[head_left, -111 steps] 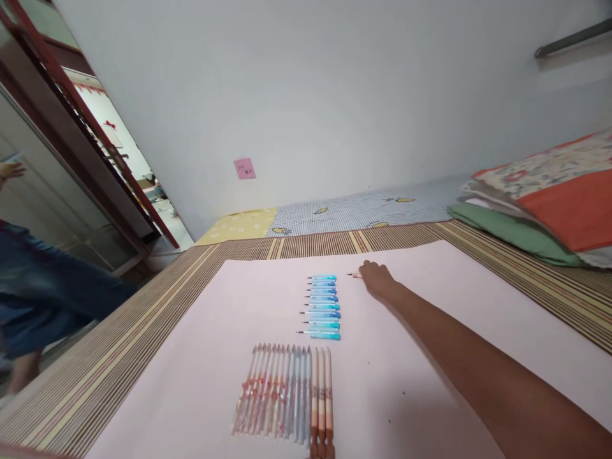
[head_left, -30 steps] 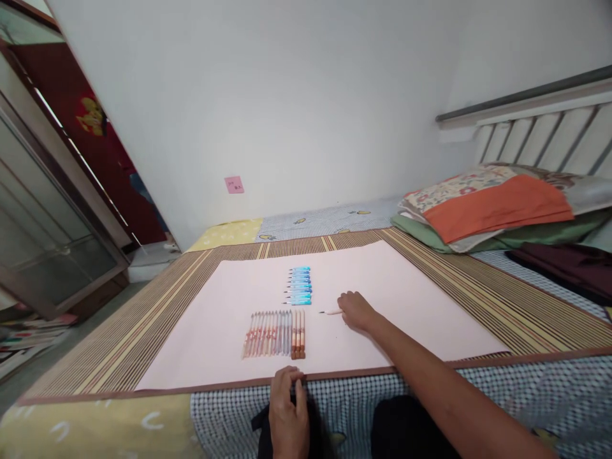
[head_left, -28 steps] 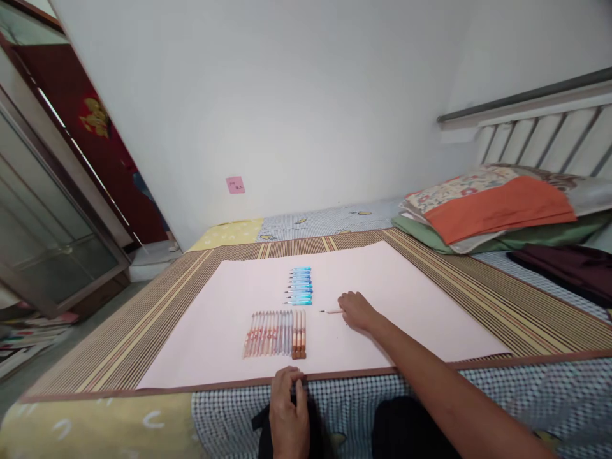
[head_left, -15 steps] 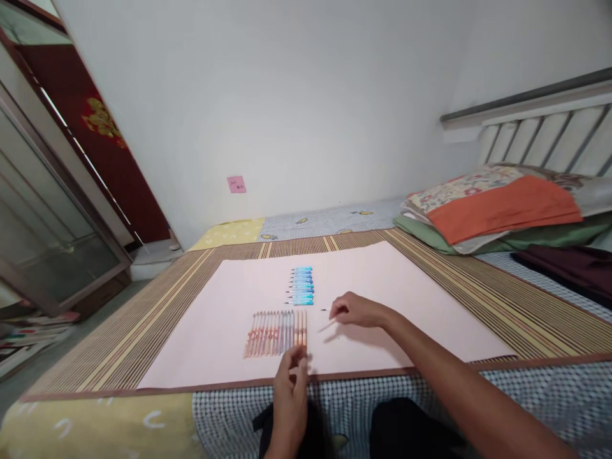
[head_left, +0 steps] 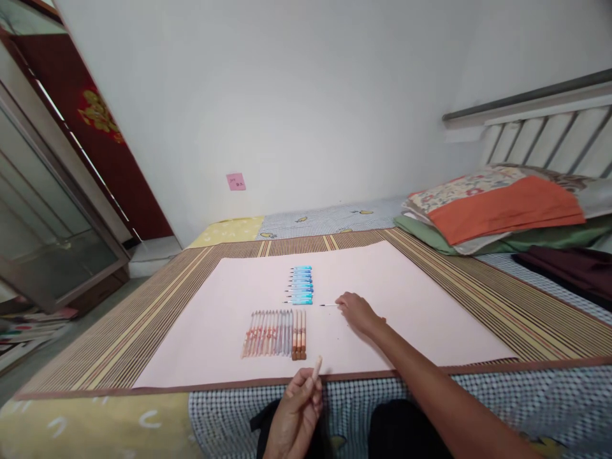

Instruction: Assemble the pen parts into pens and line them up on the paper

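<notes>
My left hand [head_left: 295, 408] is closed around a pale, slim pen-like stick [head_left: 316, 368], held tilted above the paper's near edge; its lower part is hidden by the fingers. On the pale pink sheet [head_left: 191, 331], my right hand [head_left: 356, 310] has its fingers together on the rear of a thin white pen [head_left: 328, 305] with a dark tip pointing left. Left of it lie blue pens [head_left: 302, 285] in a stacked row. Below these, several slim pens [head_left: 268, 333] with reddish and grey patterns stand side by side, with brown-ended pens [head_left: 299, 335] at their right end.
The sheet lies on a striped mat [head_left: 119, 331] over a checked cloth [head_left: 248, 408]. Folded bedding [head_left: 507, 210] and dark cloth [head_left: 568, 271] are at the right. A white wall [head_left: 335, 115] with a pink note [head_left: 236, 182] stands behind; a glass door [head_left: 48, 204] is at far left.
My left hand has moved back and right from the brown-ended pens and now holds the pale stick. My right hand, which had a pale stick, has shifted slightly right onto the thin pen.
</notes>
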